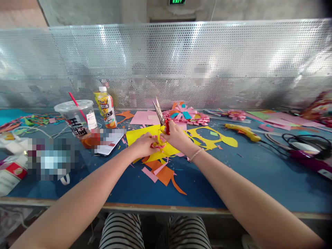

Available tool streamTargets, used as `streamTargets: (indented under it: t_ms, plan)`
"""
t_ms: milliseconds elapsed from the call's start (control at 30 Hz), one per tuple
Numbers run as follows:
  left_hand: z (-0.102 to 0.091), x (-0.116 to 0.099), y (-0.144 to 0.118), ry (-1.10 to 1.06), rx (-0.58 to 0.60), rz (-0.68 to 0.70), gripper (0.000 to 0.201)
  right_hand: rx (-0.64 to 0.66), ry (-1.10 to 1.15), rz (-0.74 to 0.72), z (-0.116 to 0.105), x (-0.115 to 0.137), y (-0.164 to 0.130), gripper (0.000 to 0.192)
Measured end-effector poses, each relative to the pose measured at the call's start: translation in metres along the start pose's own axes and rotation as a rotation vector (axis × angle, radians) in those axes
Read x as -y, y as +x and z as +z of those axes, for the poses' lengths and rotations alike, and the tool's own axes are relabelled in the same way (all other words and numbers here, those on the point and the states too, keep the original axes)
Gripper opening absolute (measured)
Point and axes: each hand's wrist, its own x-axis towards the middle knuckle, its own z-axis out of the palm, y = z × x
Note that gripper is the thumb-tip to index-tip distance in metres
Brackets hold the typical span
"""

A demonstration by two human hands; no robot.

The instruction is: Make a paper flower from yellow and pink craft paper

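In my right hand [176,136] I hold the scissors [160,117]; they have yellow and red handles, and the metal blades point up and away from me, a little to the left, above my knuckles. My left hand [144,145] pinches a small pink paper piece [158,144], cut and crumpled, which sits between my two hands, just below the scissors handles and over a yellow paper sheet [145,134].

Cup [77,119], bottle [105,110] crowding left
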Motion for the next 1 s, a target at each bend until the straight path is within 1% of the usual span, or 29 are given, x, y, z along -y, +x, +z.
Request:
streamTargets:
  t_ms: [333,533,667,767,1000]
  plan:
    - [0.0015,0.0011,0.0,0.011,-0.017,0.003,0.032,-0.049,0.057,-0.007,0.0054,-0.0051,0.0014,0.029]
    - [0.0009,0.0004,-0.0003,0.012,-0.017,0.001,0.031,-0.04,0.063,0.023,0.0071,-0.0074,0.002,0.028]
    - [0.0002,0.0006,-0.0001,0.012,-0.011,0.011,0.027,-0.009,0.037,0.061,0.0069,-0.0067,0.0012,0.029]
    - [0.0001,0.0008,0.0002,0.017,-0.008,0.026,0.029,0.012,0.023,0.08,0.0067,-0.0045,0.0002,0.03]
    - [-0.0002,-0.0001,0.0008,0.019,-0.013,0.02,0.029,0.064,-0.067,0.063,0.0062,-0.0002,-0.0002,0.025]
